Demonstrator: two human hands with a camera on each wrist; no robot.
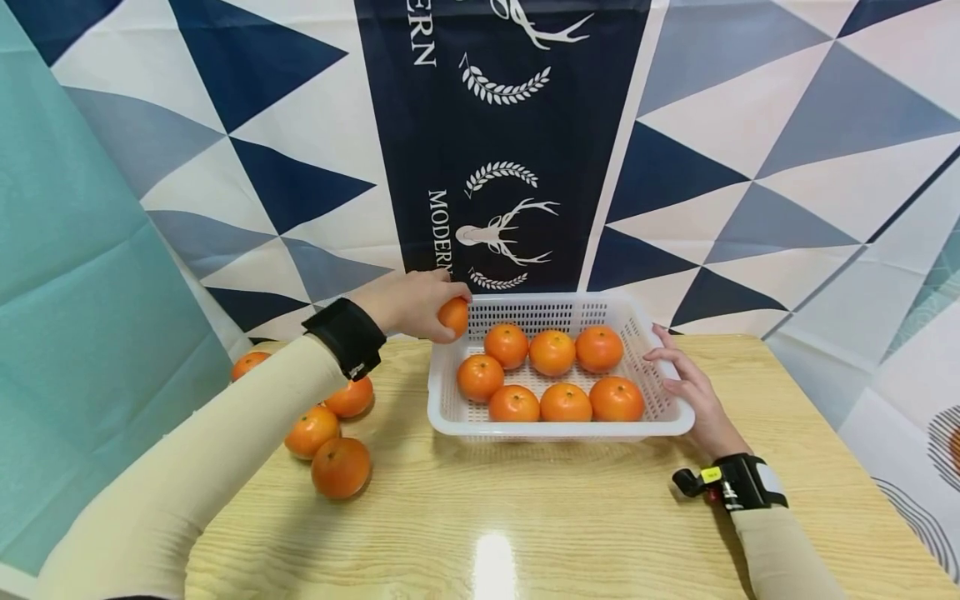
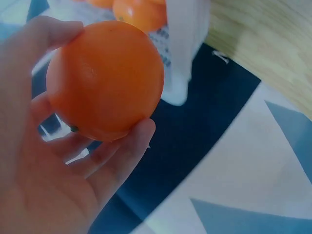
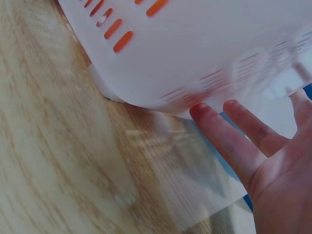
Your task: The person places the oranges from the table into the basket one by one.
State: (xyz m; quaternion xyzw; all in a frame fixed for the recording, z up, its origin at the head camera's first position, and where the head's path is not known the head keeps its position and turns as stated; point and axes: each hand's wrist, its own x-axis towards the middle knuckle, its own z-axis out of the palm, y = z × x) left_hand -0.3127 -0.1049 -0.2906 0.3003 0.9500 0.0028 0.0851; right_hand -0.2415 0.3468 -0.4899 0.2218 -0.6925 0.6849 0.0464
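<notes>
My left hand (image 1: 423,304) grips an orange (image 2: 105,80) between thumb and fingers, at the basket's back left corner. A small green stem spot shows on the fruit in the left wrist view. The white plastic basket (image 1: 558,429) stands on the table, with several oranges (image 1: 552,352) inside in rows. On the basket's right side, my right hand (image 1: 697,400) rests with its fingers at the rim and end wall. In the right wrist view, two fairly straight fingers (image 3: 226,139) touch the outside of the slotted wall.
More loose oranges (image 1: 341,468) lie on the wooden table (image 1: 420,533) at the left, partly behind my left forearm. A patterned cloth (image 1: 300,192) hangs right behind the table's back edge. A teal cloth (image 1: 82,317) hangs at the left.
</notes>
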